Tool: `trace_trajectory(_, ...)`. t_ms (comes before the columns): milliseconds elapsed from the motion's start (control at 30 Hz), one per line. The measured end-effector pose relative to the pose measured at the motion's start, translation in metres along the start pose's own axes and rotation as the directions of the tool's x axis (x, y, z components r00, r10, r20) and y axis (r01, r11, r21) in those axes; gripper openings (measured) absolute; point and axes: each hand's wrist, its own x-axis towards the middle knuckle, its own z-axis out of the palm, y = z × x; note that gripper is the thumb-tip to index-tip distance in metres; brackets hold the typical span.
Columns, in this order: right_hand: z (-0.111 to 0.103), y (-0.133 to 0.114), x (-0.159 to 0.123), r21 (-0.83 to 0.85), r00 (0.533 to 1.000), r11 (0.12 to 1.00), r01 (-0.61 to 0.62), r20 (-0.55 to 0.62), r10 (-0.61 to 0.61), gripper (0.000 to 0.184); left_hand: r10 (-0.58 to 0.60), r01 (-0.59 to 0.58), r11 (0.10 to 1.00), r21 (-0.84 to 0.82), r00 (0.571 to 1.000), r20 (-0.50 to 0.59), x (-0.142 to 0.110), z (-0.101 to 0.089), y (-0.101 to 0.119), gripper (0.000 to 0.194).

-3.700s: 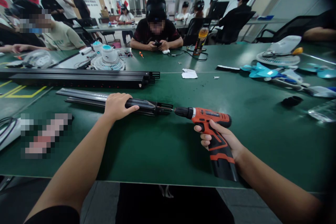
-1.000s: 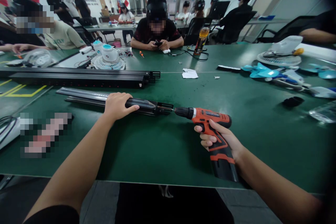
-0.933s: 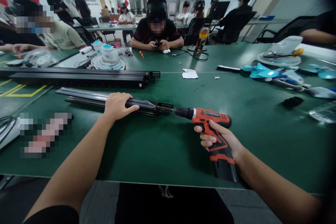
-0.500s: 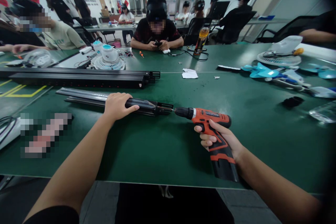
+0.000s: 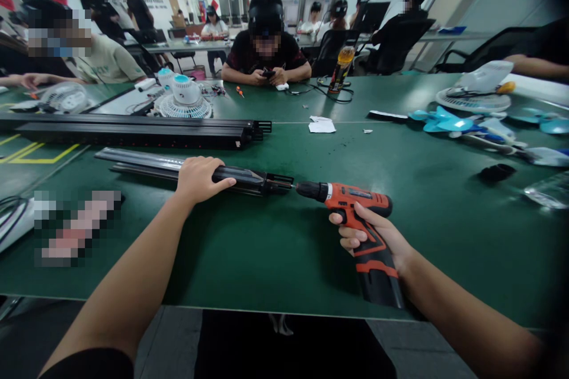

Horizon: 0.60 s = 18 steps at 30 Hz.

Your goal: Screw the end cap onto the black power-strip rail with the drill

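My left hand (image 5: 199, 180) lies over a long black column (image 5: 242, 176) with a glossy, see-through-looking cover, its fingers wrapped over the far side and the thumb along the top. The column rests on the green table. In my right hand (image 5: 377, 231) is an orange and black cordless drill (image 5: 355, 194), held by its grip and pointing left. The drill's thin bit reaches the slotted right end (image 5: 280, 182) of the column. Whether the bit sits on a screw there is too small to tell.
Behind lie more long black columns (image 5: 133, 133). White fan parts (image 5: 184, 98), a drink bottle (image 5: 341, 70) and scraps of paper (image 5: 322, 125) are farther back. Blue fan blades (image 5: 444, 120) and a black ring-like piece (image 5: 496, 172) lie right. A co-worker (image 5: 265, 41) sits opposite.
Both hands, the column and the drill stay practically where they were, with the bit at the column's end throughout. Only slight shifts show among the people behind.
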Motion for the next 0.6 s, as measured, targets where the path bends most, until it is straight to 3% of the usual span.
trace_trajectory(600, 0.0014, 0.0006, -0.0002, 0.013, 1.000, 1.000, -0.006, 0.000, 0.006, 0.038, -0.008, 0.008, 1.000, 0.007, 1.000, 0.007, 0.0004, -0.0012, 0.0013, 0.068)
